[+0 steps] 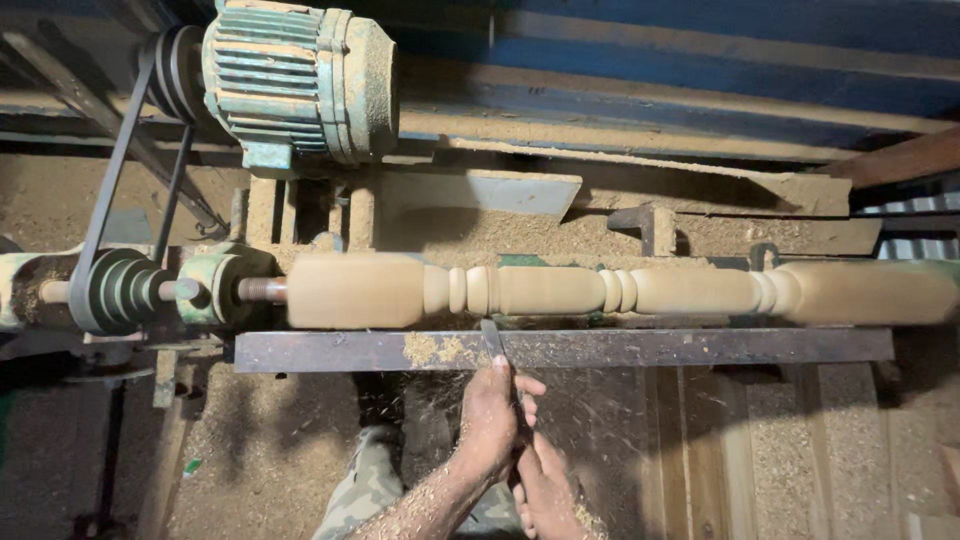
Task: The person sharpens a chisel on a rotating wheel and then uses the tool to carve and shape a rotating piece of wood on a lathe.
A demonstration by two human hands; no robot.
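Holding the narrow steel turning chisel (494, 338) steady is the whole of this cut, I judge, so keep its blade flat on the long dark iron tool rest (700, 347) and feed the tip in slowly, square to the pale turned wooden spindle (560, 290) that runs between the lathe's two ends just above the rest. Your left hand (490, 420) is closed around the upper part of the chisel with a finger laid along it toward the rest, and your right hand (545, 490) is wrapped around the lower part, just below and touching the left; that close double grip suits fine work near the bead by the spindle's left block. Sawdust (432, 348) lies heaped on the rest just beside the blade and could spoil a smooth slide, so mind it. Up at the left sits the green ribbed electric motor (300, 80), and its black drive belt (115, 180) runs down to the stepped pulley (120, 292); both are well apart from your hands, but keep your sleeves away. Shavings coat your forearms and the floor below.
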